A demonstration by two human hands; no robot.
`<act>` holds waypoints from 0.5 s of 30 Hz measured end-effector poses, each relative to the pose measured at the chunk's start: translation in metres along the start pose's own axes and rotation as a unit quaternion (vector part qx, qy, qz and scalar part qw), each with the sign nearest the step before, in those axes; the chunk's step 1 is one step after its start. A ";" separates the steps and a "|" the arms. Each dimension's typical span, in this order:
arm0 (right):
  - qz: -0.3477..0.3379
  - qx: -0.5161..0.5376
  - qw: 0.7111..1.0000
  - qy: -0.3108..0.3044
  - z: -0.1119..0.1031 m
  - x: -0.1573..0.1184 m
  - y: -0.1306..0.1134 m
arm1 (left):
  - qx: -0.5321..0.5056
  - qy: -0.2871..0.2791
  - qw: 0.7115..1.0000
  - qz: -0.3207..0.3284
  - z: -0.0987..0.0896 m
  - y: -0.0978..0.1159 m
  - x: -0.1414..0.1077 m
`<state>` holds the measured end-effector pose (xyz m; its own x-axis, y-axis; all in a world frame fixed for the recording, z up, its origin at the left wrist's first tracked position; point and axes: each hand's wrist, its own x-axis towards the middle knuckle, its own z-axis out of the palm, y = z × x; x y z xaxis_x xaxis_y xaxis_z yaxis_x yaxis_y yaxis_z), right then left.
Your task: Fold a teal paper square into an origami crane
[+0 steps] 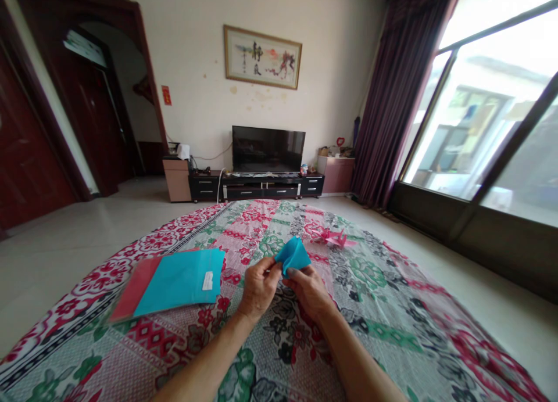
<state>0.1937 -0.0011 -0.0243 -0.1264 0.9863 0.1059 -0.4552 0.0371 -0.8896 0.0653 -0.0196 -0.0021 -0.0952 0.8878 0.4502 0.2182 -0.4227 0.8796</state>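
Note:
A folded piece of blue paper [295, 255] is held up between both hands, above the middle of the cloth. My left hand [260, 283] pinches its left edge between thumb and fingers. On the other side, my right hand [311, 289] grips the lower right part, the thumb pressed against the near face. The paper bulges open a little at the top, and the fingers behind it are hidden.
A clear packet of blue and red paper sheets [181, 283] lies to the left. Pink folded paper figures [335, 237] rest beyond my right hand. A patterned cloth [370, 326] covers the round table. Farther off stand a television [268, 149] and a low cabinet [246, 191].

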 end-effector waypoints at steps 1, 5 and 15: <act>-0.001 0.003 1.000 0.002 0.000 0.000 0.000 | 0.005 -0.001 1.000 0.003 0.000 -0.001 0.000; -0.009 0.008 1.000 0.013 0.003 0.000 0.002 | 0.031 0.002 0.999 0.022 0.001 -0.003 0.000; -0.034 -0.018 0.998 0.049 0.011 0.000 0.005 | -0.011 -0.041 0.999 0.016 0.002 0.001 -0.004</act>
<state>0.1816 -0.0026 -0.0238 -0.0083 0.9923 0.1234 -0.4275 0.1081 -0.8975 0.0673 -0.0227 -0.0033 -0.0087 0.8852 0.4651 0.1980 -0.4543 0.8686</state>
